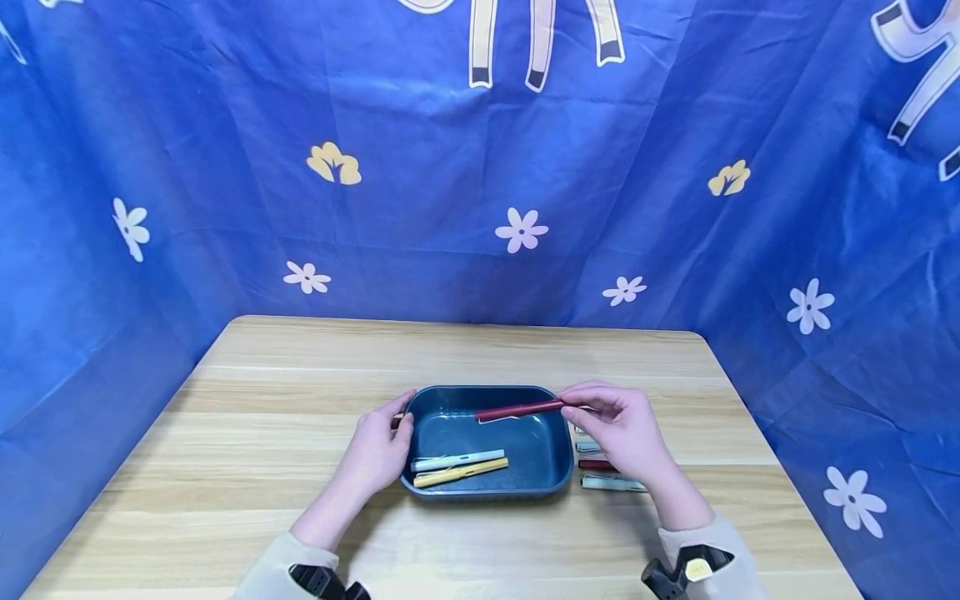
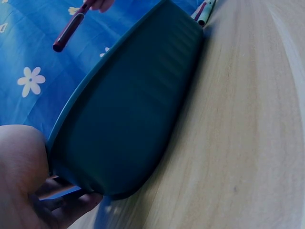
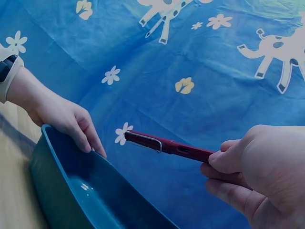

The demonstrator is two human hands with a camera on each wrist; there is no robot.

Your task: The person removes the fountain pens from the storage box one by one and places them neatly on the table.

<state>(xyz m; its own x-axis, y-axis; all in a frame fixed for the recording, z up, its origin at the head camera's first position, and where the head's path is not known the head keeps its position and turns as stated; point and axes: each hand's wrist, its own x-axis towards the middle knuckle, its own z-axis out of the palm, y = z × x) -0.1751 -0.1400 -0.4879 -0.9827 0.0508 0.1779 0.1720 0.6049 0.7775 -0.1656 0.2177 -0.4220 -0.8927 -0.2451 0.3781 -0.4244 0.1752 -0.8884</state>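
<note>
Above the back right part of a dark teal, rectangular, round-cornered tray [image 1: 487,492], one dark red, slender pen [image 1: 517,412] with a silver metal clip is held clear of the tray floor. The right hand [image 1: 622,425] pinches this pen near its plain barrel end, between thumb and fingers; the clip end projects leftward from the fingertips, past the right rim and over the interior. The left hand [image 1: 378,446] grips the left end of the tray, its fingers against the outer wall. Two capped pens lie in the tray, near its front left corner: one pale blue pen [image 1: 459,460] and, just in front of it, one yellow pen [image 1: 461,472], roughly parallel. Four further pens are visible to the right of the tray, set in a row on the light wood-grain tabletop [image 1: 300,358]: one pale mint pen [image 1: 611,482] at the front, a second dark red pen [image 1: 595,464] behind it, then two pale pens [image 1: 587,447]. The right hand partly covers this row; any additional pens beneath it cannot be counted.
</note>
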